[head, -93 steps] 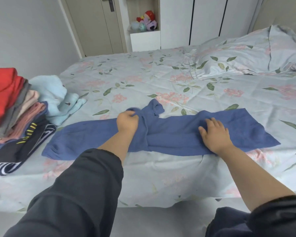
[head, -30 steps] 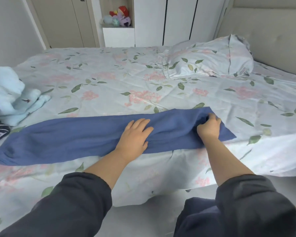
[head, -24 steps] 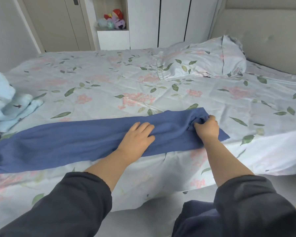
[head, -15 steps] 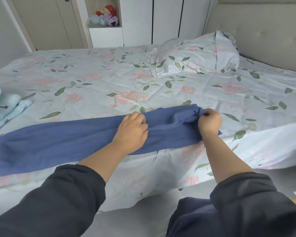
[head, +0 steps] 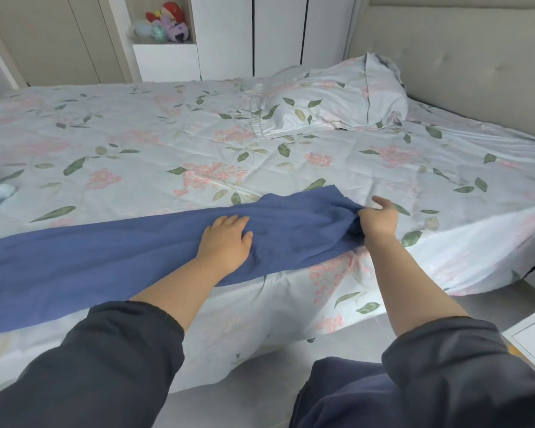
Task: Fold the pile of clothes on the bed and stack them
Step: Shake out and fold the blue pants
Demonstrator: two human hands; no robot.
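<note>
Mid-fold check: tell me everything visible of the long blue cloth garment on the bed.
The long blue cloth garment is soft, matte, lightly wrinkled fabric, folded into a narrow band that lies flat along the near edge of the floral-sheeted bed. Its left end runs out of frame, and its right end is bunched. The left hand presses flat on its middle. The right hand pinches the bunched right end.
</note>
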